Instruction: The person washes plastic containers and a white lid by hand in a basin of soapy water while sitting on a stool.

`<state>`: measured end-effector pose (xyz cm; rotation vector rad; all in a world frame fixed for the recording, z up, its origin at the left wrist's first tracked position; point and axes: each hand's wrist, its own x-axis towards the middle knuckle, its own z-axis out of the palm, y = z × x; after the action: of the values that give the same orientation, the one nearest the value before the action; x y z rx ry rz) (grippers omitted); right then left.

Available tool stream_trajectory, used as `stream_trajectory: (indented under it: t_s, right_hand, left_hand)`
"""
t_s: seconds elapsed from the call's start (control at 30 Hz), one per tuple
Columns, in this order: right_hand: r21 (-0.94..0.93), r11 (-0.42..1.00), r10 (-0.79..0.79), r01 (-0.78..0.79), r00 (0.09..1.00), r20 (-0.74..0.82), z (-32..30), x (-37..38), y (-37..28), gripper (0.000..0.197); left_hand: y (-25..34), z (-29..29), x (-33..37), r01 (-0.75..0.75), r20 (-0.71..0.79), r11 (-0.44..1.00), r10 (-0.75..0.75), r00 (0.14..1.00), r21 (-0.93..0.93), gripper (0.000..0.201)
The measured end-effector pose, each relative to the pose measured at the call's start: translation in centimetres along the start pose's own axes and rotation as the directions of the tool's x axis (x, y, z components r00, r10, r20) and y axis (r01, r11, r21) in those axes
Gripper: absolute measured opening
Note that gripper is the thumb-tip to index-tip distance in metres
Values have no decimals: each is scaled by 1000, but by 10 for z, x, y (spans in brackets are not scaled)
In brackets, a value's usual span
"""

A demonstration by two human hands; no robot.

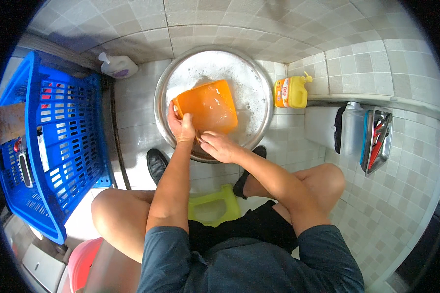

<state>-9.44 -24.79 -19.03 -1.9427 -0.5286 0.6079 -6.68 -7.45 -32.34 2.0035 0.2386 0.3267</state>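
Note:
A square orange plastic container [215,105] tilts inside a wide round steel basin [252,105], with cloudy, sudsy water in it. My left hand [182,128] grips its left rim, thumb on the inside and fingers round the outer wall. Close to the container's lower corner, my right hand [221,146] has its fingers bent and pressed together against the near side. Whatever is between those fingertips, if anything, is too small and hidden to make out. Foam and droplets coat the basin's metal.
Right of the basin stands a yellow pump bottle [292,92]; a white bottle [118,66] is at back left. A large blue plastic basket [66,132] fills the left side. A clear box with red-handled tools [378,141] lies right. Beneath me is a green stool [215,205].

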Motion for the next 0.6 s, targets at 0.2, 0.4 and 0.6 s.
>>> stream_trajectory:
  t_s: [0.2, 0.4, 0.6]
  right_hand:
    - [-697, 716, 56, 42, 992, 117, -31, -28, 29, 50]
    - [-758, 646, 339, -88, 923, 183, -32, 4, 6, 80]
    - [-290, 835, 530, -468, 826, 193, -22, 28, 43, 69]
  left_hand:
    - [14, -10, 7, 60, -17, 935, -70, 997, -350, 75]
    - [-1, -19, 9, 130, 7, 917, -137, 991, -378, 78]
    - [76, -11, 21, 492, 199, 588, -492, 847, -642, 79]
